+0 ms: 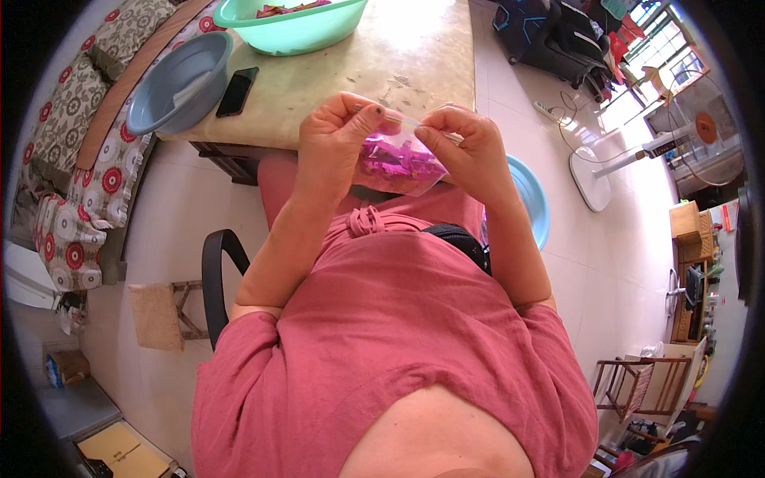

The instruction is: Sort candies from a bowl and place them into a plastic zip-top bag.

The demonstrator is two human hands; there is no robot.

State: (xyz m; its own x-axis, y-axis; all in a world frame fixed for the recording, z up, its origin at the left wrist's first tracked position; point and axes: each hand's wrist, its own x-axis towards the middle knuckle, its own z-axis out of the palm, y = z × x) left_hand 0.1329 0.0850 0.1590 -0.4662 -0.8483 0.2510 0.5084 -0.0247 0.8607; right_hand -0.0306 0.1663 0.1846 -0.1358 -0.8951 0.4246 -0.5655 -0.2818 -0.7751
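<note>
A clear plastic zip bag (401, 162) with shiny pink-purple wrapped pieces inside hangs between my hands, over my lap at the table's near edge. My left hand (342, 128) pinches the bag's top strip between thumb and forefinger. On the other side, my right hand (466, 140) pinches the same strip near its right end. Behind the hands, small dark flecks (399, 82) lie on the table top. Whether the strip is fully closed cannot be told.
The table (287, 113) carries a green plastic basin (293, 33) with wrapped pieces, a black phone (238, 92) and a grey-blue basin (179, 83) at its left edge. A light blue basin (531, 200) is beside my right forearm. A white fan base (590, 179) stands on the floor.
</note>
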